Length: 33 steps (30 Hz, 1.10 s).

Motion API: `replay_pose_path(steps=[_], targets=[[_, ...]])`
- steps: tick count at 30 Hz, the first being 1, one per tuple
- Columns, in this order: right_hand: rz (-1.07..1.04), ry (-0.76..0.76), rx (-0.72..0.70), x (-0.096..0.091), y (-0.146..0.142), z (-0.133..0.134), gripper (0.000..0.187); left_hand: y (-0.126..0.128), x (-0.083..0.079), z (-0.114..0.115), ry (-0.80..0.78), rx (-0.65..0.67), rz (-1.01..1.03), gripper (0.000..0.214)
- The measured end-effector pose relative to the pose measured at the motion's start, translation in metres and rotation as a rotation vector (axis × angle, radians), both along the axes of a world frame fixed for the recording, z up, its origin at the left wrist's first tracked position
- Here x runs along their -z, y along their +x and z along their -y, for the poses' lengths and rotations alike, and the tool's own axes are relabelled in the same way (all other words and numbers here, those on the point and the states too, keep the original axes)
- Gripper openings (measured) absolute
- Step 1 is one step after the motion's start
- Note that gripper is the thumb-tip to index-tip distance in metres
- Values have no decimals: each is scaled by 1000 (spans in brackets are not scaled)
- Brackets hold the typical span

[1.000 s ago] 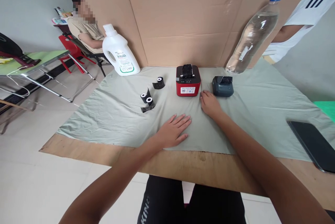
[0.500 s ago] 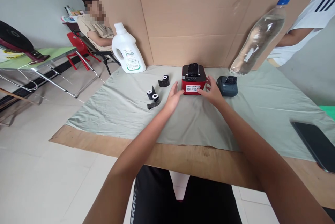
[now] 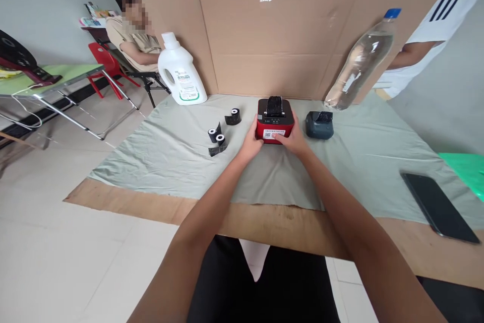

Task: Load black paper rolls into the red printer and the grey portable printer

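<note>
A small red-and-black receipt printer with a white label on its front stands at the middle of the cloth-covered table. Black strip material shows on its top. My left hand is closed against its left side. On the opposite side my right hand grips it, thumb across the front label. Just right of my right hand is a dark blue-grey printer-like device with black material on top. Several small black rolls with white cores lie to the left, their ends partly unwound.
A white detergent bottle stands back left. A large water-filled plastic bottle leans against the cardboard panel at the back. A phone lies at the right. One person sits beyond the table; another's sleeve shows at right.
Both my hands have closed in on the red-and-black printer and now hold its sides. The printer appears slightly nearer to me. The whole view has shifted a little.
</note>
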State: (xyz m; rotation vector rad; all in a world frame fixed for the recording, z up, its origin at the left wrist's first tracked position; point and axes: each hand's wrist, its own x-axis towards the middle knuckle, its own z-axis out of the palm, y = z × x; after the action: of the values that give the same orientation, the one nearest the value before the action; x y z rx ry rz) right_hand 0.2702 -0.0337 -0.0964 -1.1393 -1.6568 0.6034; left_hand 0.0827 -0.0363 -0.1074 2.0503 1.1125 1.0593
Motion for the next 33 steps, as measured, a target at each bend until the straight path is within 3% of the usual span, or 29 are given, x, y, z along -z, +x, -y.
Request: replay_pose_path(steps=[6, 9, 13, 17, 22, 29, 33], targets=[[86, 72, 51, 0, 4, 95, 118, -18, 9, 95, -22, 40, 63, 106], [103, 44, 97, 11, 0, 123, 117, -23, 17, 120, -34, 0, 7, 104], [95, 15, 133, 26, -3, 134, 114, -28, 17, 124, -58, -24, -35, 102], [109, 68, 130, 33, 1, 129, 120, -27, 17, 120, -68, -108, 114, 94], [147, 186, 110, 34, 9, 123, 114, -22, 22, 116, 95, -175, 221, 86], [135, 204, 117, 36, 9, 123, 104, -20, 23, 119, 290, -159, 134, 70], [137, 184, 116, 35, 7, 126, 105, -21, 23, 123, 341, -151, 96, 73]])
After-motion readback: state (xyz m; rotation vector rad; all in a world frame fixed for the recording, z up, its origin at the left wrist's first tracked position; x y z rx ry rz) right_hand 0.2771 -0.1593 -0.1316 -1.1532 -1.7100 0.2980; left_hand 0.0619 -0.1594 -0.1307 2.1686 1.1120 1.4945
